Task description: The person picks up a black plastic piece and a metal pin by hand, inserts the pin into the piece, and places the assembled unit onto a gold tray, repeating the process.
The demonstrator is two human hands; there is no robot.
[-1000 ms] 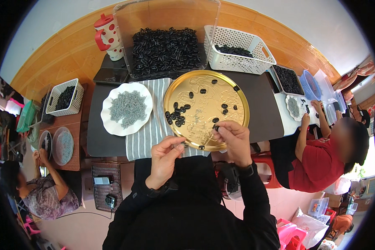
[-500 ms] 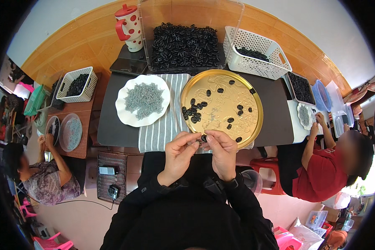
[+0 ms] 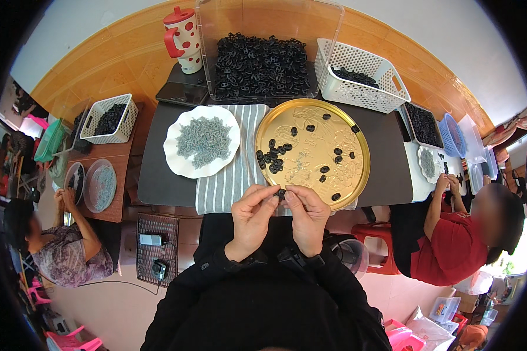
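Between the fingertips of my left hand [image 3: 252, 221] and my right hand [image 3: 308, 221] sits a small black oval plastic part [image 3: 281, 193]. Both hands pinch it, one from each side, just over the near edge of a round gold tray [image 3: 298, 187]. Several similar black parts [image 3: 273, 155] lie on that tray, bunched at its left and scattered at its right. To the left, a white scalloped plate [image 3: 173, 158] bears a heap of small grey screw-like pieces [image 3: 203, 142]. Whether one of these is in my fingers is hidden.
A striped cloth [image 3: 216, 196] lies under plate and tray. Behind stand a clear bin [image 3: 328, 23] of black parts, a white basket [image 3: 357, 96], a phone-like dark slab [image 3: 181, 92] and a dotted tumbler [image 3: 186, 44]. Two people [image 3: 70, 251] [image 3: 457, 240] sit working at the sides.
My hands have drawn closer together, the right one shifting slightly left. The black part now lies between both sets of fingertips. The plate and tray look the same.
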